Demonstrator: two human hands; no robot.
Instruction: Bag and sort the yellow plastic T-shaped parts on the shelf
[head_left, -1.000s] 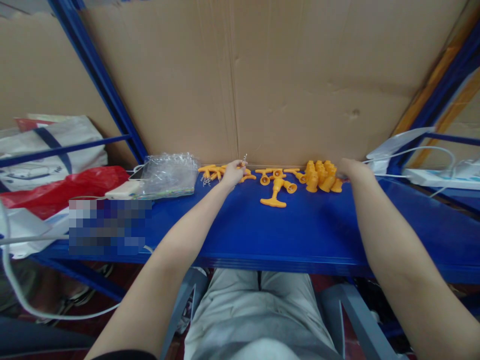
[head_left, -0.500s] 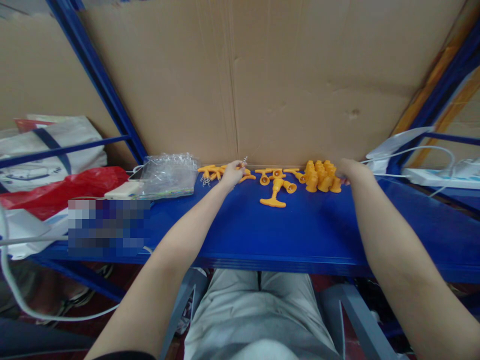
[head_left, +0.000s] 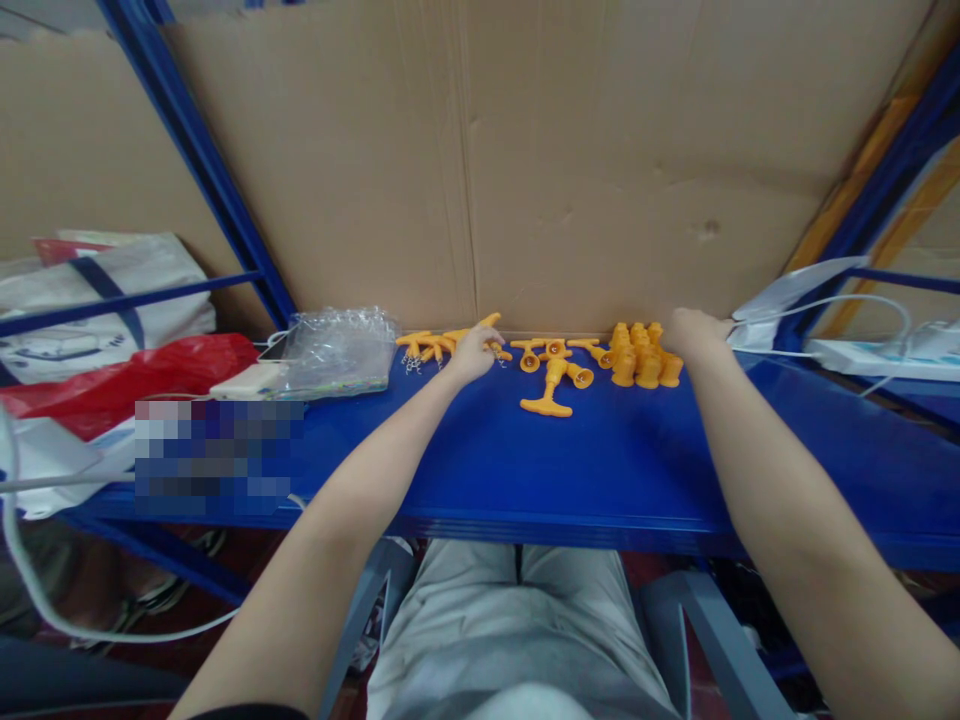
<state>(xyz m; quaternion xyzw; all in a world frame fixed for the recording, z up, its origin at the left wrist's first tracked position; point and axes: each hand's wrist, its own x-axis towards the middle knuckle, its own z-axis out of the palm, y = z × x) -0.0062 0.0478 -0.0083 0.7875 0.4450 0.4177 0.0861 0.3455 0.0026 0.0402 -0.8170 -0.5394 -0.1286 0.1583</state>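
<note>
My left hand (head_left: 474, 355) is closed around a yellow-handled corkscrew (head_left: 491, 320). Its handle sticks up above the fingers, and a metal spiral shows at their right side. More yellow corkscrews (head_left: 420, 345) with bare spirals lie left of this hand. Several corkscrews fitted with bell-shaped covers (head_left: 556, 380) lie between my hands, one with its T-handle towards me. Yellow bell-shaped covers (head_left: 637, 360) stand upright in close rows, with my right hand (head_left: 697, 332) at their right edge. The back of that hand and the wrist hide most of its fingers.
The blue shelf (head_left: 570, 470) has a cardboard sheet (head_left: 555, 180) behind it. Clear plastic bags (head_left: 341, 355) are stacked at the left, near a red bag (head_left: 150, 380). A power strip (head_left: 877, 355) and white cables lie at the right. Blue posts frame both sides.
My left hand has turned the corkscrew: its spiral pointed up before, and now the handle is on top with the spiral low. My right hand has risen slightly beside the covers.
</note>
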